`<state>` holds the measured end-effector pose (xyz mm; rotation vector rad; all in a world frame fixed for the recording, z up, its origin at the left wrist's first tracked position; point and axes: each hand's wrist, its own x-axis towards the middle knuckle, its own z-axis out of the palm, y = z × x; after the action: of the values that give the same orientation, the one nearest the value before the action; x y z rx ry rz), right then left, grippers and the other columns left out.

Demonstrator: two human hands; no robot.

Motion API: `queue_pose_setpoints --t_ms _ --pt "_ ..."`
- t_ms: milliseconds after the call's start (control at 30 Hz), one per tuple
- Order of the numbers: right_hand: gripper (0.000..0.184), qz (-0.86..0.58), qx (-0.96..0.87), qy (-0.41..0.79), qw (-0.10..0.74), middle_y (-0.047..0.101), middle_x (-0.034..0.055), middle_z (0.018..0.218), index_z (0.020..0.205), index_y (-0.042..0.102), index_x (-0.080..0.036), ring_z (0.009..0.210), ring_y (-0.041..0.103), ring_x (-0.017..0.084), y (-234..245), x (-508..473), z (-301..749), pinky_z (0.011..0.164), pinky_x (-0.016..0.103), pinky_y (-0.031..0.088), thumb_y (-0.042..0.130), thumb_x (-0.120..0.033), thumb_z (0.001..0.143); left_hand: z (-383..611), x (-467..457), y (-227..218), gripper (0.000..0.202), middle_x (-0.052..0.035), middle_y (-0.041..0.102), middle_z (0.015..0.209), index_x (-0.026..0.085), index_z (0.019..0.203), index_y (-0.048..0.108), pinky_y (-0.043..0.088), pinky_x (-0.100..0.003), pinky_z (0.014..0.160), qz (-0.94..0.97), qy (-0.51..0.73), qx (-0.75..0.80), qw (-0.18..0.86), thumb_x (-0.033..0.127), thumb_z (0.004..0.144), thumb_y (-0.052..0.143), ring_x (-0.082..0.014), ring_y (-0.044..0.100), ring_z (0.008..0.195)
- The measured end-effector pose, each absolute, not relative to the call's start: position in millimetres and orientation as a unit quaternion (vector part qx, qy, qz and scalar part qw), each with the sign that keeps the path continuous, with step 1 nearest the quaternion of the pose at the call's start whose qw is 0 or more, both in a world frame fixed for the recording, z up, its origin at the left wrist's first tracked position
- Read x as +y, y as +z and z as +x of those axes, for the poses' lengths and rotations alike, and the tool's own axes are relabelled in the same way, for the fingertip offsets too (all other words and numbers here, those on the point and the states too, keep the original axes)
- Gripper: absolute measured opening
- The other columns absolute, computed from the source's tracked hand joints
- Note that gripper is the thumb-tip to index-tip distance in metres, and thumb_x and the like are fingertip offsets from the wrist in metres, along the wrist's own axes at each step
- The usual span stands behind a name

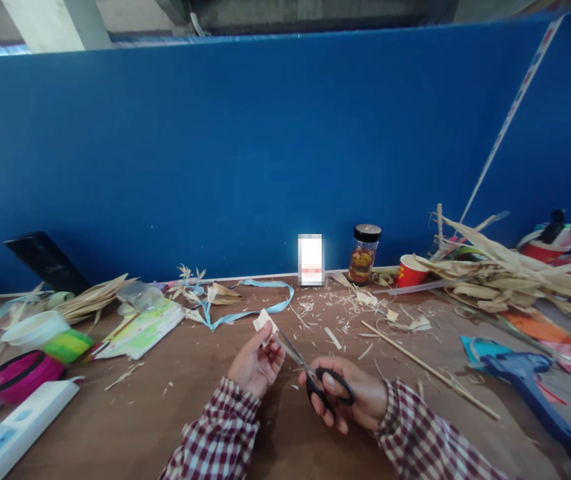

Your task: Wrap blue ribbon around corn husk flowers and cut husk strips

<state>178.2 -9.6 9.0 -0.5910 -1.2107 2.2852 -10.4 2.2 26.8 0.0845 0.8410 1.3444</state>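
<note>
In my left hand, thumb and fingers pinch a small cream-coloured piece that looks like dried husk or paper. My right hand grips a pair of scissors by its black handles. The blades point up and left, their tips close to the held piece. Whether the blades touch it I cannot tell. Small pale clippings lie scattered on the brown table beyond both hands.
A blue glue gun and a thin stick lie to the right. Behind are a lidded jar, a red paper cup and a heap of dried husks. A light-blue ribbon and a magenta bowl are leftward.
</note>
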Motion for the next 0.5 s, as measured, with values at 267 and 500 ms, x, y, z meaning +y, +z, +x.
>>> queue_pose_setpoints --t_ms 267,500 --pt "0.051 -0.207 -0.447 0.837 0.237 0.06 0.0033 0.065 0.098 0.053 -0.011 0.047 0.057 0.009 6.5 -8.3 179.0 0.033 0.012 0.042 0.065 -0.05 0.068 -10.0 1.8 27.4 0.01 0.0002 0.056 0.056 0.011 0.073 0.057 0.054 -0.02 0.05 0.04 0.598 0.381 0.704 0.017 0.081 0.054 -0.0068 0.055 0.045" --pt "0.051 -0.196 -0.449 0.838 0.24 0.06 0.0032 0.066 0.099 0.052 -0.011 0.047 0.057 0.008 6.9 -7.6 181.0 0.033 0.012 0.042 0.064 -0.051 0.069 -10.2 3.6 27.9 0.006 0.0019 0.053 0.054 0.013 0.075 0.057 0.053 -0.02 0.05 0.04 0.602 0.39 0.696 0.016 0.08 0.055 -0.0062 0.053 0.044"
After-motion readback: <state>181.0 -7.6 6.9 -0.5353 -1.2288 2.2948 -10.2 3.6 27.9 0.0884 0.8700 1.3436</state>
